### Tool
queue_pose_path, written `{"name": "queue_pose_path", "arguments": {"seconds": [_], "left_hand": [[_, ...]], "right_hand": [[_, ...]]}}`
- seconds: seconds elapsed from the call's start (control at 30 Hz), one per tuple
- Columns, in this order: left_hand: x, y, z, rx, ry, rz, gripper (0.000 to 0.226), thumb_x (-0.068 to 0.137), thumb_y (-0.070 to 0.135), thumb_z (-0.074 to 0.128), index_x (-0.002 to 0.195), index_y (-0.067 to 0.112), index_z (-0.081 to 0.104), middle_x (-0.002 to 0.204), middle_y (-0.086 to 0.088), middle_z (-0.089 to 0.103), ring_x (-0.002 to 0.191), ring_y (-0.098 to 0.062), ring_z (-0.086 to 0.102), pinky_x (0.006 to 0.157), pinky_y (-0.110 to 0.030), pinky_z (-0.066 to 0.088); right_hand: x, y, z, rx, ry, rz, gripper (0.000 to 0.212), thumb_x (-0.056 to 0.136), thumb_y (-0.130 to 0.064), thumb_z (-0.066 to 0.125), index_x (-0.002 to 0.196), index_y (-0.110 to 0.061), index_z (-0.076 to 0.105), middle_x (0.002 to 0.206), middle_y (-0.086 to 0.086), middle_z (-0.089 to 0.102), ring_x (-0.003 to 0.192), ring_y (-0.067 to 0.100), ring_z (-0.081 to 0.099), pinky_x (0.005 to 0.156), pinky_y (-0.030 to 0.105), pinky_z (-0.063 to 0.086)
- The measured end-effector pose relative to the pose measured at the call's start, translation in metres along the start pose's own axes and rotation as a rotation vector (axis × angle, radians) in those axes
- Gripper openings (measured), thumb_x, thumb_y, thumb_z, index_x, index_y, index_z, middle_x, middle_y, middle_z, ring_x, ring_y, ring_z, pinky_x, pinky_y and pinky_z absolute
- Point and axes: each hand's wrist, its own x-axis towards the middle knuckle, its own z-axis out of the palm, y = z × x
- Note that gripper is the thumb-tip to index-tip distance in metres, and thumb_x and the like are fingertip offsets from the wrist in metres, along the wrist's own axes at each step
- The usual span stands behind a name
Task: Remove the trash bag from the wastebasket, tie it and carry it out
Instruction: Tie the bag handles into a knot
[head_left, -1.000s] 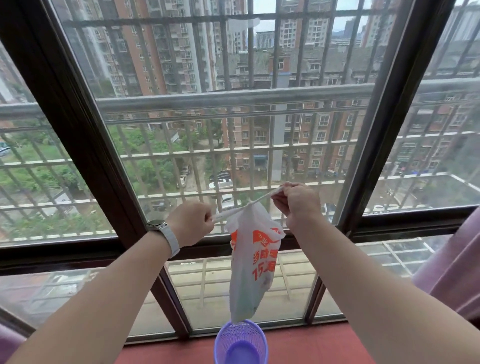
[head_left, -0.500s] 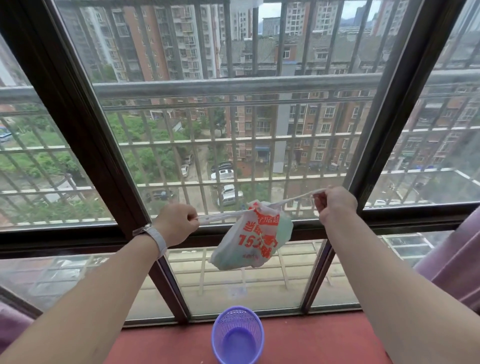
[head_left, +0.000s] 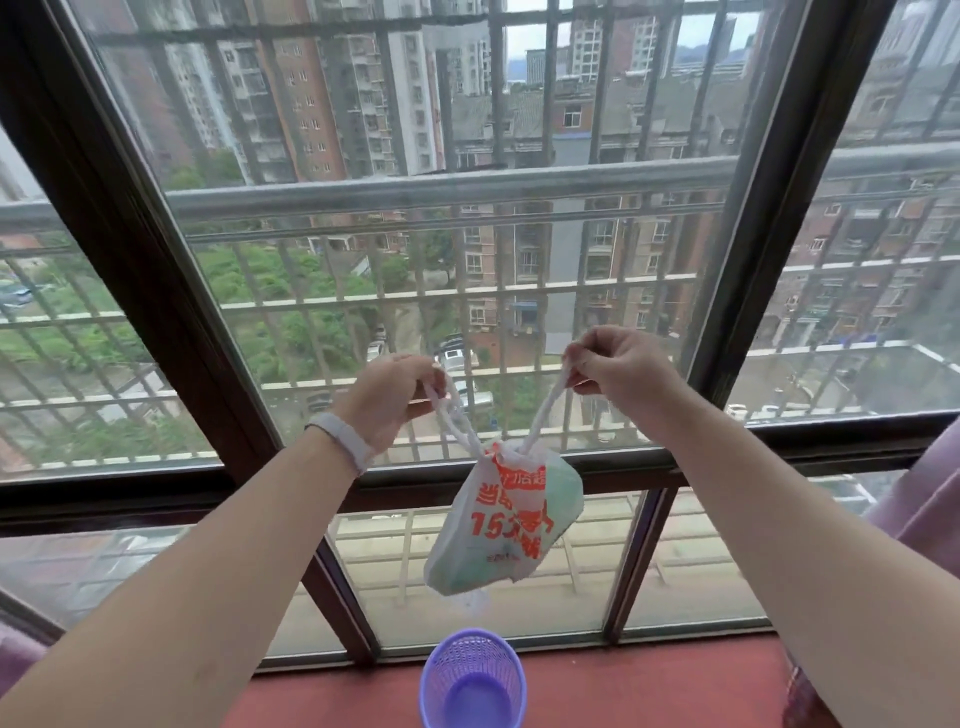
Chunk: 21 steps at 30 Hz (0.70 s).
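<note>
The fingers of the left hand (head_left: 390, 396) are curled shut around one twisted white handle strand (head_left: 451, 410) of a small white plastic trash bag with orange printed lettering (head_left: 506, 525), and the fingers of the right hand (head_left: 618, 371) are pinched closed on the other handle strand (head_left: 545, 410). The two strands slope down and inward from the hands, meeting at the gathered neck of the bag, so the bag hangs in the air between and below both hands, tilted with its bottom toward the lower left. A pale band (head_left: 340, 441) circles the left wrist. The bag is well above a purple perforated plastic wastebasket (head_left: 472, 680), which stands upright on the reddish sill (head_left: 649, 691) just inside the dark-framed window (head_left: 156, 270). Pink curtain fabric (head_left: 924, 499) hangs at the right edge.
</note>
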Motion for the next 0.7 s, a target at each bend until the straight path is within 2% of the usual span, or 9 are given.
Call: {"name": "queue_pose_path", "arguments": {"seconds": [0.07,0.17,0.27,0.33,0.4,0.5,0.57,0.63,0.7], "left_hand": [[-0.003,0.016,0.022,-0.071,-0.062,-0.008,0.022,0.083,0.0,0.047,0.07,0.008,0.063,0.069,-0.005,0.065,0.071,-0.021,0.061,0.072,-0.034,0.054],[-0.011,0.035,0.05,-0.025,-0.204,0.05,0.018,0.086,0.001,0.052,0.083,0.004,0.069,0.079,-0.009,0.07,0.079,-0.024,0.066,0.082,-0.037,0.053],[-0.019,0.042,0.065,-0.052,-0.305,0.112,0.019,0.084,0.01,0.057,0.093,-0.001,0.07,0.084,-0.015,0.074,0.083,-0.028,0.071,0.076,-0.033,0.058],[-0.025,0.042,0.067,-0.106,-0.282,0.134,0.026,0.081,0.014,0.057,0.097,-0.003,0.067,0.084,-0.013,0.075,0.084,-0.027,0.072,0.071,-0.029,0.057],[-0.032,0.038,0.066,-0.147,-0.256,0.153,0.024,0.077,0.01,0.056,0.095,-0.001,0.067,0.083,-0.012,0.075,0.083,-0.025,0.072,0.07,-0.028,0.056],[-0.043,0.027,0.071,-0.071,-0.205,0.219,0.017,0.076,0.003,0.062,0.085,0.008,0.075,0.086,-0.012,0.076,0.086,-0.023,0.071,0.08,-0.031,0.057],[-0.05,0.019,0.078,0.048,-0.108,0.27,0.008,0.075,0.007,0.073,0.079,0.013,0.076,0.082,-0.008,0.076,0.082,-0.02,0.071,0.078,-0.03,0.056],[-0.056,0.013,0.086,0.099,-0.048,0.287,0.007,0.078,0.007,0.075,0.084,0.005,0.075,0.082,-0.011,0.075,0.077,-0.016,0.07,0.073,-0.027,0.055],[-0.061,0.006,0.095,0.11,-0.01,0.285,0.01,0.082,0.004,0.07,0.089,-0.003,0.071,0.082,-0.011,0.074,0.075,-0.014,0.07,0.072,-0.025,0.057]], "right_hand": [[-0.003,-0.015,0.008,-0.125,-0.083,-0.066,0.021,0.091,-0.008,0.063,0.072,-0.015,0.068,0.058,-0.006,0.069,0.061,0.009,0.067,0.06,0.02,0.056],[-0.008,-0.036,0.018,-0.338,-0.177,-0.154,0.02,0.09,-0.019,0.066,0.071,-0.017,0.068,0.061,-0.003,0.069,0.061,0.014,0.064,0.063,0.032,0.056],[-0.011,-0.054,0.021,-0.425,-0.189,-0.232,0.024,0.089,-0.025,0.067,0.066,-0.021,0.064,0.064,0.0,0.069,0.066,0.023,0.068,0.064,0.039,0.057],[-0.011,-0.061,0.018,-0.414,-0.2,-0.24,0.027,0.09,-0.025,0.066,0.064,-0.022,0.061,0.068,0.007,0.07,0.072,0.033,0.068,0.067,0.047,0.057],[-0.01,-0.062,0.015,-0.384,-0.23,-0.231,0.026,0.09,-0.025,0.065,0.066,-0.017,0.062,0.073,0.016,0.071,0.068,0.036,0.066,0.066,0.052,0.056],[-0.007,-0.057,0.013,-0.384,-0.258,-0.222,0.026,0.089,-0.026,0.067,0.07,-0.009,0.063,0.072,0.016,0.071,0.061,0.027,0.063,0.064,0.052,0.056],[-0.005,-0.052,0.014,-0.393,-0.27,-0.221,0.027,0.088,-0.027,0.068,0.066,-0.012,0.063,0.065,0.01,0.07,0.058,0.022,0.063,0.064,0.049,0.057],[-0.006,-0.045,0.013,-0.401,-0.306,-0.218,0.027,0.088,-0.027,0.069,0.065,-0.014,0.064,0.061,0.005,0.068,0.056,0.016,0.061,0.063,0.044,0.057],[-0.007,-0.037,0.011,-0.396,-0.356,-0.212,0.026,0.088,-0.027,0.068,0.07,-0.008,0.065,0.061,0.005,0.069,0.055,0.014,0.062,0.063,0.042,0.057]]}}
